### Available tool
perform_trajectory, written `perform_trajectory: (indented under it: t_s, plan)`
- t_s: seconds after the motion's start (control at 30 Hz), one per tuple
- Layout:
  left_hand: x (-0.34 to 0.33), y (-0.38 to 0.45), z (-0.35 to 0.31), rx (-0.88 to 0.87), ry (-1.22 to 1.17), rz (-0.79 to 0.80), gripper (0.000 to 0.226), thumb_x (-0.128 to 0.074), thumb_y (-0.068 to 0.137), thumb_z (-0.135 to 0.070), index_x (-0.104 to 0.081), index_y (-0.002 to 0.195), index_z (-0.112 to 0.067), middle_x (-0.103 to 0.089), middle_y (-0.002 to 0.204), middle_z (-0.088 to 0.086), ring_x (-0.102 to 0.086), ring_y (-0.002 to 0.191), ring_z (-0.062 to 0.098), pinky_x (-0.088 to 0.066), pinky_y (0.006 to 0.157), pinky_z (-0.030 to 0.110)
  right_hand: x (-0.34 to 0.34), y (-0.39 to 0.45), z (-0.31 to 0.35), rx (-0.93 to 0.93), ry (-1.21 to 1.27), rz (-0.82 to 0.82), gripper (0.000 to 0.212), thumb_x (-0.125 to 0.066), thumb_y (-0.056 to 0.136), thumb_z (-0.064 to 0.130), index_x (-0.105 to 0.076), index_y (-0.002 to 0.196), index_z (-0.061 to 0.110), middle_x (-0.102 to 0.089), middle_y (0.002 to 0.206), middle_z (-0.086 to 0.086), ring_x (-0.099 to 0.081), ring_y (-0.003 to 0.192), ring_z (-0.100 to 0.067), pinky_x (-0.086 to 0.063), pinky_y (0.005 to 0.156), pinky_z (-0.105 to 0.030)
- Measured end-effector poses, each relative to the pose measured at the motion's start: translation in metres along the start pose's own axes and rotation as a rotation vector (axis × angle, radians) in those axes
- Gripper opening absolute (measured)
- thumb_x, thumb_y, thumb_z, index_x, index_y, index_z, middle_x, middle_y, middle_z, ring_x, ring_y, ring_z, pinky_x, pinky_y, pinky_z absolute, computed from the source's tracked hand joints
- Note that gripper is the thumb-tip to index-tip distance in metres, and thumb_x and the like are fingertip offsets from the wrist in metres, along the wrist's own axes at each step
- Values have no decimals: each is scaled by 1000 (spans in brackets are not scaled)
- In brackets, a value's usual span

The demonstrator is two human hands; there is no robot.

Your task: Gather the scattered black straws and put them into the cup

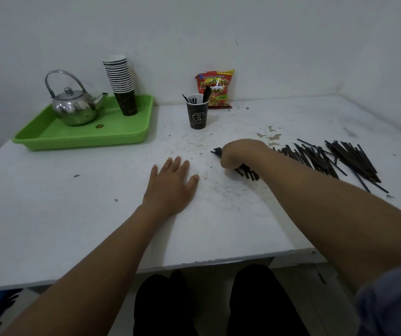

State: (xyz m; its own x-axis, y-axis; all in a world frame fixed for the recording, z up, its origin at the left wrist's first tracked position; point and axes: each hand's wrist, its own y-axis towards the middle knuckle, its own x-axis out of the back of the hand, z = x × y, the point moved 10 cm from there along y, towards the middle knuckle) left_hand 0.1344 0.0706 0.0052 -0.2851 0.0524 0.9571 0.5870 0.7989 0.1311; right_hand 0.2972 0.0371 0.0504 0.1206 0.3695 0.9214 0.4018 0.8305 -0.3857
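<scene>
**White table, black straws, one fist at work**

White table [73,226] carries everything — a green tray [49,134] with steel kettle [75,109] and stacked cups [121,83] far left, a snack bag [215,88] at the wall. Loose straws [335,158] sprawl right. Right hand [239,154] grips a bundle [248,173]; left hand [170,183] lies flat, fingers straight. Nothing stands before the cup [197,115] — some straws already inside.

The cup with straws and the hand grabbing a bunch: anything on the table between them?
Head view: only bare, speckled table between cup and right hand.
</scene>
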Motion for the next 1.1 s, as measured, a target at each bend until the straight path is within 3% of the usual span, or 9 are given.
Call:
perform_trajectory:
  t_s: [0.1, 0.17, 0.3, 0.37, 0.43, 0.53, 0.7, 0.9, 1.1]
  plan:
    - [-2, 2, 1, -4, -5, -3, 64, -29, 102, -54, -33, 156, -21, -23, 167, 4, -14, 156, 24, -8, 125, 53, 4, 0, -4, 12, 95, -23, 38, -43, 101, 14, -50, 136, 1, -55, 97, -11, -56, 89, -27, -50, 82, -37]
    - [3, 3, -4, -63, -21, -44, 53, -30, 102, -48, -49, 140, -17, -43, 154, 6, -30, 149, 28, -20, 121, 52, 15, 0, -7, 37, 261, -90, 30, -48, 101, 13, -49, 129, 3, -52, 91, -10, -54, 82, -23, -47, 71, -33]
    - [25, -10, -15, -135, -326, -166, 29, -38, 103, -30, -57, 89, -13, -67, 94, 6, -60, 94, 25, -48, 89, 44, 34, 2, -15, 112, 813, -247, 27, -42, 106, 22, -47, 128, 7, -58, 108, -14, -57, 87, -23, -50, 68, -34]
    - [34, -17, -12, -32, -514, -195, 33, -42, 104, -28, -70, 95, -13, -75, 96, 1, -66, 90, 19, -52, 88, 40, 39, -2, -15, 168, 1131, -304, 21, -41, 108, 23, -50, 123, 12, -56, 93, -8, -56, 73, -18, -49, 57, -30]
    - [29, -19, -7, 171, -790, -152, 34, -46, 104, -26, -76, 114, -13, -75, 117, -2, -67, 109, 12, -50, 101, 33, 42, -12, -13, 241, 1398, -343, 10, -45, 107, 23, -51, 104, 15, -41, 69, -1, -35, 52, -13, -30, 44, -25]
    - [-8, -21, -24, 512, -1462, 193, 37, -42, 104, -24, -72, 113, -5, -74, 119, 11, -70, 112, 21, -51, 104, 38, 46, -28, -11, 333, 1668, -403, 30, -58, 103, 28, -46, 78, 18, -32, 56, 2, -23, 45, -12, -20, 42, -25]
    - [-21, -39, -60, 718, -1870, 588, 45, -32, 105, -15, -57, 126, 16, -63, 126, 35, -60, 121, 48, -51, 98, 54, 59, -52, -1, 462, 1786, -473, 43, -63, 100, 34, -42, 66, 17, -32, 45, 4, -25, 36, -12, -21, 41, -24]
    - [-23, -43, -63, 749, -1897, 663, 45, -30, 102, -9, -55, 126, 19, -63, 125, 38, -64, 111, 49, -56, 85, 56, 61, -66, 7, 532, 1752, -528, 40, -61, 102, 32, -44, 70, 15, -35, 47, 5, -28, 36, -11, -25, 39, -21]
    - [-24, -42, -69, 748, -1922, 674, 45, -30, 102, -8, -53, 129, 20, -62, 125, 38, -64, 111, 48, -55, 86, 56, 39, -62, 12, 525, 1746, -524, 21, -66, 99, 26, -54, 94, 9, -41, 54, -1, -38, 43, -15, -35, 41, -25]
